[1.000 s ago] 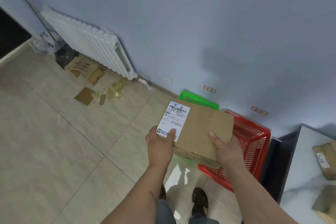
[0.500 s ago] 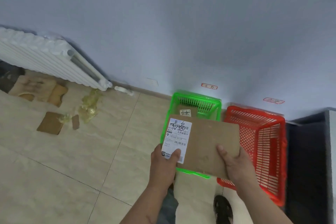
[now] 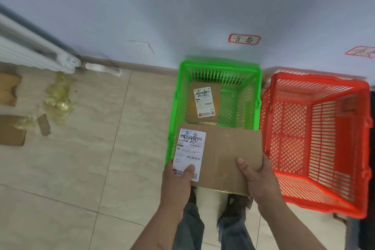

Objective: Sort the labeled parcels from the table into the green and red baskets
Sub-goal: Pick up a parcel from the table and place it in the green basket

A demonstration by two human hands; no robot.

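Person stands over two baskets on the floor against the wall: green basket [image 3: 215,67] on the left, red basket [image 3: 316,79] touching it on the right.

Both hands hold one flat cardboard parcel [image 3: 229,154] level, above the near edge of the green basket. Left hand [image 3: 176,180] grips the near-left corner, thumb pressed on the shipping label [image 3: 189,152]. Right hand [image 3: 257,176] grips the near-right corner, thumb on top, fingers curled underneath out of view. So both sets of fingers are closed on the parcel.

Green basket already has one labeled box [image 3: 203,105] lying flat on its bottom, left of centre. Red basket looks empty.

The handwritten marking on the held label looks the same as on the box in the green basket, and similar to the wall tag [image 3: 244,39] above that basket. Judgement: this one goes in green.

To do the step well:
- Move the parcel forward until it is fully inside the rim; now it only overlaps the near wall.
- Parcel looks nearly as wide as the basket opening, so keep it square to the walls or tip the far edge down first.
- Lower it, do not drop it; it will land on the other box.
- Keep the label face up.

Worktop is not in view.
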